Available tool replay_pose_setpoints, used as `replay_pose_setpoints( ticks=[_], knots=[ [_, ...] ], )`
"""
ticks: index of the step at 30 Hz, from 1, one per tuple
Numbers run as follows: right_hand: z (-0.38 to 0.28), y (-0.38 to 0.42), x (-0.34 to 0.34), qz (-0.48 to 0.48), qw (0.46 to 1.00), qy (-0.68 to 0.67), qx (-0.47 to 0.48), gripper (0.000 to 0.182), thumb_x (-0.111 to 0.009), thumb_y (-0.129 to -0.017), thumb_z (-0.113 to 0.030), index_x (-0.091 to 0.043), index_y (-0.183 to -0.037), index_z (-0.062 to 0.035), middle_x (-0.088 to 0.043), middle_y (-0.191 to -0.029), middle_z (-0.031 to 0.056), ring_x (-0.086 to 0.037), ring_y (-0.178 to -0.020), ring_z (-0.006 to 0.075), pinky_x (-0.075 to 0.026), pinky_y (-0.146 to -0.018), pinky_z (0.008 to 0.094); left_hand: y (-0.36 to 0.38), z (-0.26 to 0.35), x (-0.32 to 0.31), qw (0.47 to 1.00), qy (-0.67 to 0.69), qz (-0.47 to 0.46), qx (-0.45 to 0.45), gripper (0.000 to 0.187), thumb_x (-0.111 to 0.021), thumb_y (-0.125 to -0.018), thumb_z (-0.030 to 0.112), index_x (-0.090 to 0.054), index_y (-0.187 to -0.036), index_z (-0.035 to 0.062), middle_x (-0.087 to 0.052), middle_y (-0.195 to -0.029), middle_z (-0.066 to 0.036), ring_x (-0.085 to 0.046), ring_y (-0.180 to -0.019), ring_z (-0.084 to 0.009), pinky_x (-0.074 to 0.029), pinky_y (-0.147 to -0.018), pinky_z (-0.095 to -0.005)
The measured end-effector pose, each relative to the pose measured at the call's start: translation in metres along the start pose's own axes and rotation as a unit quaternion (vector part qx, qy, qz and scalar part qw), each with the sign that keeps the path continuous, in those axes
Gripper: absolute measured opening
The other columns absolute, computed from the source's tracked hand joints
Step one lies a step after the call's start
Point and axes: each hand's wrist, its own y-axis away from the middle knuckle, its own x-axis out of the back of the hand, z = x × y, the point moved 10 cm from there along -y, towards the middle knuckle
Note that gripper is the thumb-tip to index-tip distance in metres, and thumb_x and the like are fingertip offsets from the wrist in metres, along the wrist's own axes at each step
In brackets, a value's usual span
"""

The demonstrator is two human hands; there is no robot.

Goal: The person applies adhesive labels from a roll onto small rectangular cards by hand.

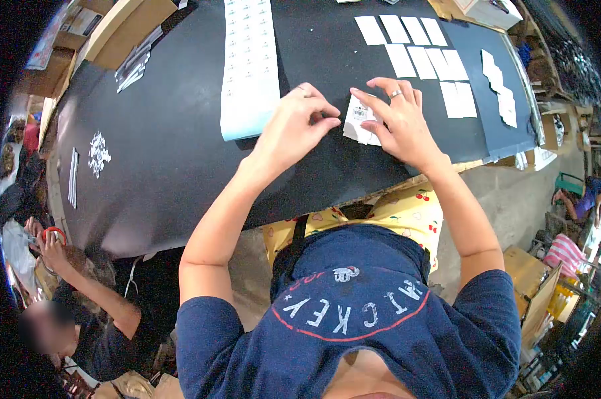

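Observation:
My right hand (pixel 399 123), with a ring on one finger, rests over a small stack of white cards (pixel 360 118); its thumb and index finger bracket the stack. The top card bears a printed barcode. Close by on the left, my left hand (pixel 299 123) is closed in a pinch with its fingertips near the stack's edge. Whatever lies between those fingertips is too small to make out. Beyond the left hand stretches a long strip of printed labels (pixel 250 73) with a light blue backing at its near end.
Rows of white cards (pixel 420 61) and an overlapping line of cards (pixel 498 86) lie right on the black table (pixel 174 166). White scraps (pixel 99 156), paper strips (pixel 73 178) and a cardboard box (pixel 127 30) are at left. A person (pixel 101 312) holds red-handled scissors (pixel 53 234).

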Motion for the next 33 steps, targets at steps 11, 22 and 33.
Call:
replay_pose_setpoints(
  ticks=[11,22,33],
  knots=[
    [0.022,0.004,-0.015,-0.006,0.990,-0.134,-0.036,0.046,-0.074,-0.076,-0.017,-0.062,-0.120,-0.0089,-0.054,-0.116,0.0129,-0.051,-0.101,0.0293,-0.040,-0.091,0.0389,-0.008,-0.022,-0.023,0.989,0.076,0.038,0.121,0.019,-0.072,-0.080,0.009,-0.068,-0.092,-0.0050,-0.061,-0.084,-0.011,-0.063,-0.057,-0.0123,-0.050,-0.047,-0.0238],
    [0.021,0.010,-0.014,0.027,0.989,-0.143,-0.030,0.040,-0.072,-0.076,-0.014,-0.065,-0.115,-0.0112,-0.056,-0.115,0.0103,-0.050,-0.103,0.0293,-0.040,-0.091,0.0398,-0.016,0.009,-0.020,0.989,-0.125,0.058,-0.051,0.012,-0.068,-0.078,0.006,-0.070,-0.088,0.0010,-0.059,-0.082,-0.013,-0.063,-0.080,-0.0281,-0.051,-0.069,-0.0371],
    [0.023,0.012,-0.018,0.028,0.991,-0.127,-0.025,0.035,-0.065,-0.077,-0.007,-0.066,-0.112,-0.0097,-0.054,-0.118,0.0128,-0.049,-0.106,0.0317,-0.040,-0.092,0.0413,-0.030,0.023,-0.038,0.945,-0.269,-0.061,-0.176,0.008,-0.063,-0.081,0.010,-0.066,-0.082,0.0029,-0.056,-0.088,-0.010,-0.062,-0.077,-0.0282,-0.052,-0.067,-0.0386]
  ],
)
